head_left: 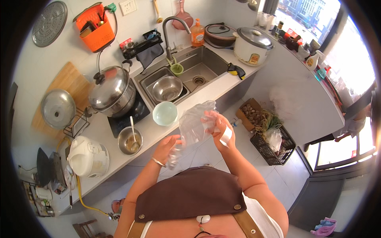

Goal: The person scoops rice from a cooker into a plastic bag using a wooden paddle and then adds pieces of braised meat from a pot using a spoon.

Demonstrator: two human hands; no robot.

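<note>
Holding a clear plastic bag [193,123] up in front of the body, both hands work just off the near edge of the counter [222,87]. The left hand [166,147] has its grip clenched on the bag's lower part; the right hand [219,129], with a white bandage across its back, pinches the upper edge. Just beyond the bag a pale green bowl [165,113] sits on the counter. Left of it stands a small steel bowl with a spoon [130,141], and farther off a sink [206,63] holds a metal bowl [167,88].
</note>
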